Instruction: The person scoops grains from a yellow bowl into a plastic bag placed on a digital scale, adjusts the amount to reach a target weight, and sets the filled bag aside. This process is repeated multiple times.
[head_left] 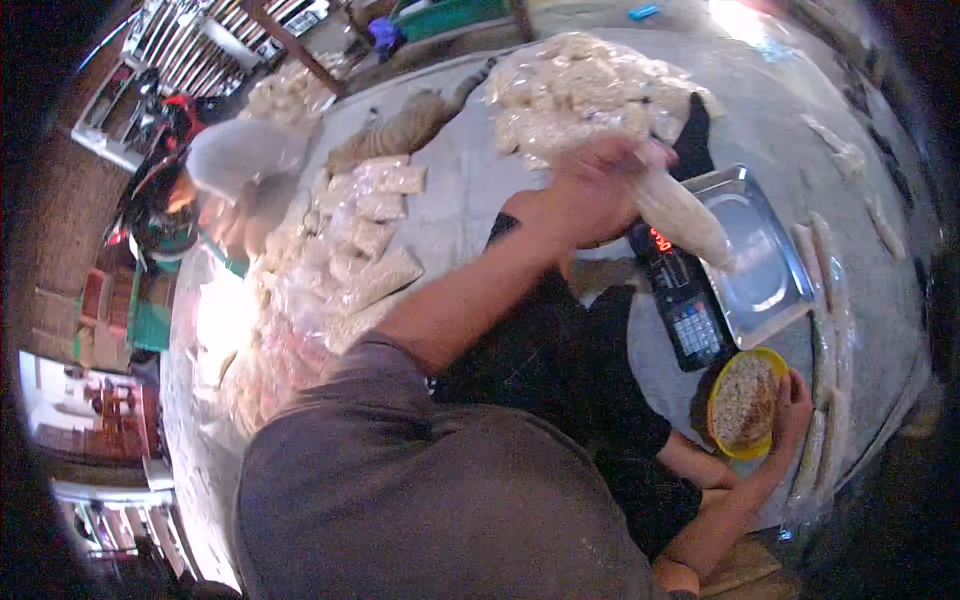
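Observation:
My left hand (610, 180), blurred by motion, is closed on the top of a clear plastic bag (685, 222) filled with something pale. The bag hangs slanted over the metal tray (770, 285) of a scale; whether it touches the tray I cannot tell. Beside the tray sits the scale's black body (692, 315), with a keypad and a lit red display. At the lower right, my right hand (795, 408) grips the rim of a yellow bowl (768, 357). Pale grain-like bits, brownish on one side, fill the bowl.
Filled clear bags (590, 90) form a heap at the far side. More packed bags (375, 265) lie to the left, and long filled strips (825, 370) to the right. A striped cat (400, 128) lies on the sheet. Someone in a white head covering (245, 155) is at left.

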